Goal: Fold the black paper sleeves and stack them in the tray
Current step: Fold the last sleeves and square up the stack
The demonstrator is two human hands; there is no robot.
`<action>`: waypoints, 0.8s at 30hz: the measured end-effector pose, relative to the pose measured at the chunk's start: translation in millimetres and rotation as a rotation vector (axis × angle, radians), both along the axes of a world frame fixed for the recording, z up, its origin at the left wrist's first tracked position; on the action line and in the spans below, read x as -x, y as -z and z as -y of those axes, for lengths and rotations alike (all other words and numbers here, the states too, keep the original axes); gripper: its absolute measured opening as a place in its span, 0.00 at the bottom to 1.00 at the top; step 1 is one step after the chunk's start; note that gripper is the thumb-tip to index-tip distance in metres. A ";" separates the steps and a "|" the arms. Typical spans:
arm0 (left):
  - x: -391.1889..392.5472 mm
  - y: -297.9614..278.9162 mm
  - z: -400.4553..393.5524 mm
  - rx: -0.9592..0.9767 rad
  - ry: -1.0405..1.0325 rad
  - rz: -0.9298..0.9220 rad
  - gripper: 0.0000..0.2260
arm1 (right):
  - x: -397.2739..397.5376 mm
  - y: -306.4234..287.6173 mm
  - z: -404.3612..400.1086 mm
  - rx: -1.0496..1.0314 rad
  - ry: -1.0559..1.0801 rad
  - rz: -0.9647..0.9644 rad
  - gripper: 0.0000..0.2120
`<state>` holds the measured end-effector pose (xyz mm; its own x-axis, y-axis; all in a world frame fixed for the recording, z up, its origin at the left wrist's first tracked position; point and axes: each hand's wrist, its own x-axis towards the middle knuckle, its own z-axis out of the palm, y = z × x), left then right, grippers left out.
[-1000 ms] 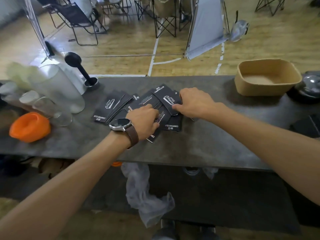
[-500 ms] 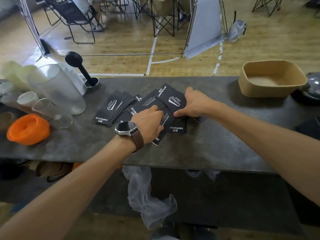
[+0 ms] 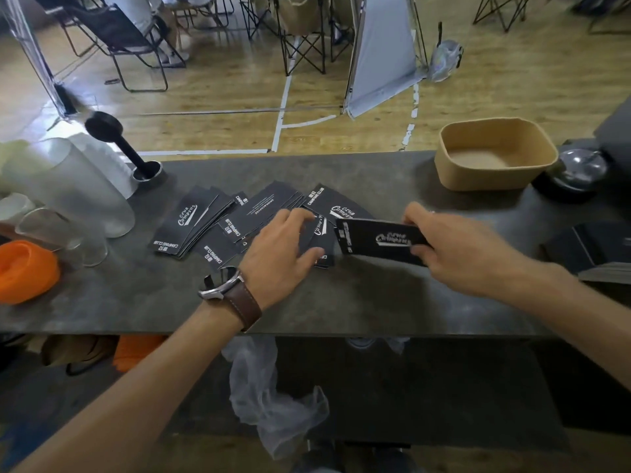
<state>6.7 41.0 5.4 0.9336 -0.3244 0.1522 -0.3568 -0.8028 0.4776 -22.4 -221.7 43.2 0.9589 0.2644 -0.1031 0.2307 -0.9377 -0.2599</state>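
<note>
We pinch one sleeve point(image 3: 379, 241) in right hand point(image 3: 467, 254), long axis along the counter's point(image 3: 375, 302) front edge; left hand point(image 3: 276, 250), spread, hovers nearer, tray point(image 3: 495, 179) at far-right corner.

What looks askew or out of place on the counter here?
The black sleeves lie fanned in a loose, overlapping heap at mixed angles, not stacked. The tan tray holds none. The right hand pinches one sleeve; nothing looks spilled or damaged.
</note>
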 end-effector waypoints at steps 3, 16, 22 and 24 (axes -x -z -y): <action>3.6 3.7 26.3 0.068 0.119 -0.001 0.16 | 11.9 20.9 4.1 -0.059 -0.008 -0.032 0.12; -52.9 0.6 32.0 -0.114 0.152 0.044 0.12 | 8.4 34.6 34.8 0.008 0.049 -0.028 0.09; -108.3 -10.5 44.1 -0.546 0.307 -0.012 0.28 | 4.7 36.6 35.1 0.000 0.064 -0.039 0.12; -113.6 -7.7 51.5 -0.594 0.341 -0.017 0.28 | 5.1 37.6 34.1 0.011 0.065 -0.035 0.11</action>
<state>120.3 -10.5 13.2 0.7649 -0.6248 -0.1564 -0.6328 -0.7743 -0.0018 -27.6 -255.8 5.5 0.9698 0.1999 -0.1397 0.1596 -0.9533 -0.2563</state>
